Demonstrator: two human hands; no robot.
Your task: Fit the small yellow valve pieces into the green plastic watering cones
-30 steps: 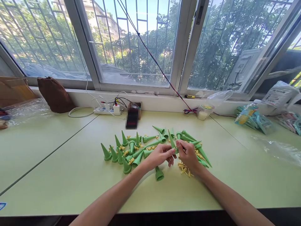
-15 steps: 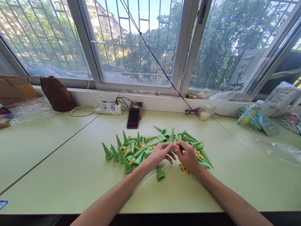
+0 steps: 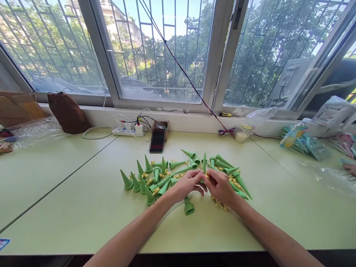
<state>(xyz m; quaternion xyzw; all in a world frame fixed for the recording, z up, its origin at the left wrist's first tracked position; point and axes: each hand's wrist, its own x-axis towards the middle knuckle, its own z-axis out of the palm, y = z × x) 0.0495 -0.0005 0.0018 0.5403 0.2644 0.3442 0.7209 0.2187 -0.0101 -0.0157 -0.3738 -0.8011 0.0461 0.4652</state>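
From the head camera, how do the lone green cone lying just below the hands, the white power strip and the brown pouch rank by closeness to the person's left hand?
Measured from the left hand:
1. Lone green cone, on the table just below the hand.
2. White power strip, farther back by the window sill.
3. Brown pouch, far left against the sill.

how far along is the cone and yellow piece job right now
Done, seemingly: a row of green cones stands upright at the pile's left. In hand: left hand and right hand together hold one upright cone at its base. Left: many loose cones lying flat and yellow pieces scattered on the table.
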